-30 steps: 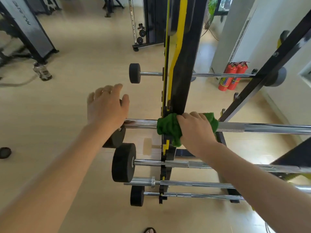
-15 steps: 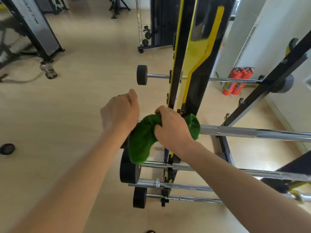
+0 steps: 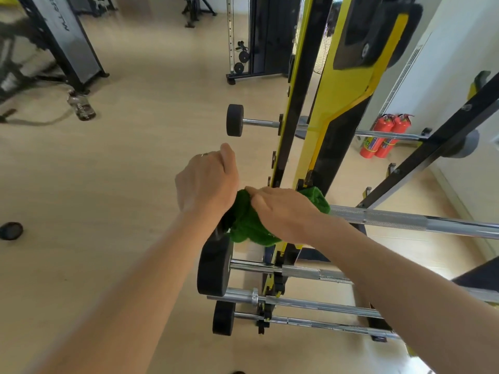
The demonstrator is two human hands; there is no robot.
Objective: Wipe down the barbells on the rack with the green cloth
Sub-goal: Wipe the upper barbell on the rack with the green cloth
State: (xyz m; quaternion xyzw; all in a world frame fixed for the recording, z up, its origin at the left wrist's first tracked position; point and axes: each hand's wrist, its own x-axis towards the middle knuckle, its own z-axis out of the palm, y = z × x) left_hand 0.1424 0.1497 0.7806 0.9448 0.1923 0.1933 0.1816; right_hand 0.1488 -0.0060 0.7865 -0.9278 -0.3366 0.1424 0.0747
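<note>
The right hand (image 3: pixel 283 211) grips the green cloth (image 3: pixel 251 225) bunched round the upper bar (image 3: pixel 405 221) just left of the rack (image 3: pixel 318 147) post, while the left hand (image 3: pixel 206 182) is curled over that bar's black end weight, though what its fingers hold is hidden. By my judgement the wipe is partway along this one bar; the lower bars (image 3: pixel 310 300) nearest the camera and the far bar (image 3: pixel 259 122) beyond look untouched, so most work remains. Far off, a grey machine (image 3: pixel 67 36) carries lettering too skewed to read.
</note>
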